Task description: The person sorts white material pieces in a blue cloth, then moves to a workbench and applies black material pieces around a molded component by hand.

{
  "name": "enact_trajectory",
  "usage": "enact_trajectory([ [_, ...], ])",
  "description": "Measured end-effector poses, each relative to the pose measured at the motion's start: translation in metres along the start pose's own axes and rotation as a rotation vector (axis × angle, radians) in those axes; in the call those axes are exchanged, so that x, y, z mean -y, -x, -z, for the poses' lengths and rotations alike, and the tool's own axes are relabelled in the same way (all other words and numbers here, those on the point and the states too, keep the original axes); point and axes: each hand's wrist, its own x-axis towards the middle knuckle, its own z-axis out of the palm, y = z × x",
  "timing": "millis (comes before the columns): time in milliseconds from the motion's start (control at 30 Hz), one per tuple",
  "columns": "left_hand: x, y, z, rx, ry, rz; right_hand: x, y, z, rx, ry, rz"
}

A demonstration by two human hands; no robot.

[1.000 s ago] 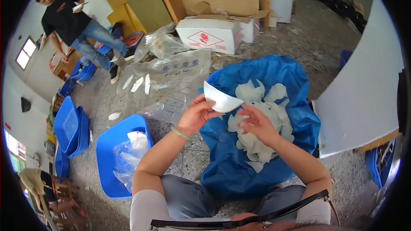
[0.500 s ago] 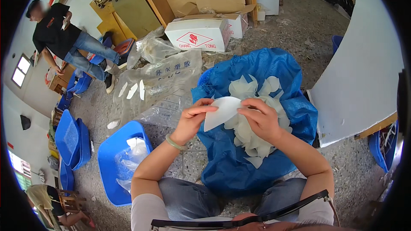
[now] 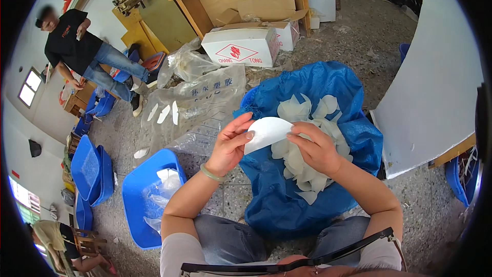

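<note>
A thin white curved piece of plastic-looking sheet (image 3: pixel 267 132), rounded along its top, is held up between my two hands. My left hand (image 3: pixel 225 149) has its thumb on the piece's left end, with the other fingers raised behind. At the right end my right hand (image 3: pixel 318 150) pinches it between thumb and fingertips. Below them, a heap of similar off-white pieces (image 3: pixel 302 166) lies in an opened-out blue woven sack (image 3: pixel 277 210). What the sack rests in is mostly hidden; a bit of blue rim shows at its upper left.
Left of the sack stands a blue tub (image 3: pixel 134 202) with white pieces and clear film inside. A flattened clear plastic bag (image 3: pixel 218 87) carries several white slips. Beyond are a white carton (image 3: pixel 241 51), another person (image 3: pixel 69 41) standing, and a white panel (image 3: pixel 430 82) on the right.
My left hand's fingers have lifted and spread, and its thumb now lies over the piece's left end. The piece has tilted slightly. The whole view has shifted a little.
</note>
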Motion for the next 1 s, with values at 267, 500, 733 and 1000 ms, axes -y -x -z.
enact_trajectory([
  [267,0.0,0.0,0.0,-0.009,0.054,0.027,-0.001,0.001,0.0,-0.003,-0.02,-0.024],
  [500,0.003,-0.002,-0.001,0.01,0.113,0.081,-0.002,0.005,0.004,0.012,-0.019,-0.033],
  [733,-0.002,0.004,-0.002,-0.002,0.108,0.112,-0.004,0.005,-0.009,0.001,-0.082,-0.014],
  [1000,0.037,-0.011,0.032,-0.136,-0.356,0.414,-0.038,0.036,-0.004,0.003,0.064,-0.229],
])
